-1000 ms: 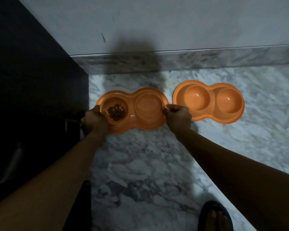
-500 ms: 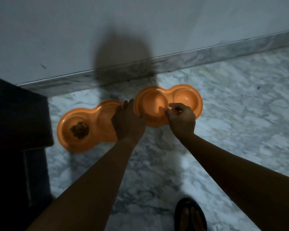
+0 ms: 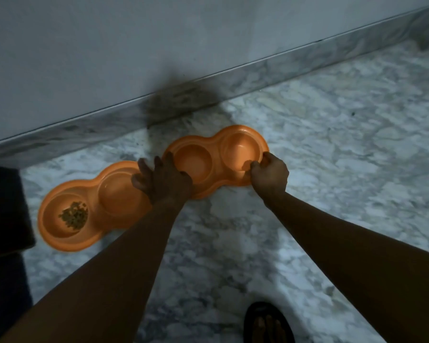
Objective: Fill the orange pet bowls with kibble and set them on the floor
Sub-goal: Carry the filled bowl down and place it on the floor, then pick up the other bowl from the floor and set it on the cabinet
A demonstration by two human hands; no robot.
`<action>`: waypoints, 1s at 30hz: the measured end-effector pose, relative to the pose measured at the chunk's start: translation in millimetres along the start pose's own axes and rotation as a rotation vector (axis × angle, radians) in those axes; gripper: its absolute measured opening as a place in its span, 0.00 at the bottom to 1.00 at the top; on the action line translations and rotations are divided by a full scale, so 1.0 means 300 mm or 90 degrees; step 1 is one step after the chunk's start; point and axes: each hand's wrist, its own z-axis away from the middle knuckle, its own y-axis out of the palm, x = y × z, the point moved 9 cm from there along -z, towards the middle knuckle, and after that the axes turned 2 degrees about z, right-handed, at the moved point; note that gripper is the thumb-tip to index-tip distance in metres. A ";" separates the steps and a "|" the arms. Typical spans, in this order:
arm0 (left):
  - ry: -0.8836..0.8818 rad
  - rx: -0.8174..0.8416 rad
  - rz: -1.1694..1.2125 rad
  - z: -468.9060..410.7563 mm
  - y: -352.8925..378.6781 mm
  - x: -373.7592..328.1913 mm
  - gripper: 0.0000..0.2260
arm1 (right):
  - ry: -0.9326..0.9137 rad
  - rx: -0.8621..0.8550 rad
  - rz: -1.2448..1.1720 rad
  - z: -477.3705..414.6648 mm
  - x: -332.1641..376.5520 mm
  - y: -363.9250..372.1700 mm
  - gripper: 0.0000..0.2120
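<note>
Two orange double pet bowls lie side by side on the marble floor near the wall. The left bowl [image 3: 94, 206] holds a small heap of kibble [image 3: 74, 215] in its left cup; its right cup has none. Both cups of the right bowl [image 3: 218, 154] hold nothing. My left hand [image 3: 162, 180] grips the left end of the right bowl, fingers over its rim. My right hand [image 3: 270, 175] pinches that bowl's right end at the front rim.
A grey wall with a marble skirting [image 3: 258, 70] runs behind the bowls. A dark cabinet [image 3: 5, 219] stands at the far left, close to the left bowl. A foot in a dark sandal [image 3: 268, 323] shows at the bottom edge.
Both hands left the bowl with kibble and took hold of the right bowl. My right hand slid from its middle to its right end. The view shifted right.
</note>
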 end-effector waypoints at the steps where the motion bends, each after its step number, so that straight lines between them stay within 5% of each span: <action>1: 0.032 0.009 0.000 0.008 -0.007 -0.013 0.28 | -0.002 -0.002 -0.011 0.009 0.008 -0.022 0.16; 6: 0.086 0.008 0.154 0.134 -0.130 -0.023 0.29 | 0.030 -0.013 -0.067 0.109 0.027 -0.187 0.18; 13: -0.061 0.103 0.518 0.476 -0.464 0.050 0.39 | 0.070 -0.020 -0.146 0.475 0.185 -0.565 0.19; 16: -0.094 0.121 0.610 0.643 -0.692 0.019 0.14 | 0.095 -0.043 -0.196 0.695 0.315 -0.735 0.24; 18: -0.071 0.099 0.639 0.801 -0.956 -0.009 0.09 | 0.096 -0.066 -0.246 0.914 0.425 -0.911 0.29; 22: 0.037 0.079 0.638 1.138 -1.464 -0.014 0.16 | 0.076 -0.128 -0.332 1.407 0.624 -1.216 0.24; 25: 0.128 0.011 0.592 1.398 -1.911 0.017 0.06 | 0.037 -0.159 -0.431 1.779 0.791 -1.418 0.27; 30: 0.173 -0.050 0.603 1.756 -2.406 0.218 0.07 | -0.041 -0.083 -0.515 2.259 1.049 -1.579 0.35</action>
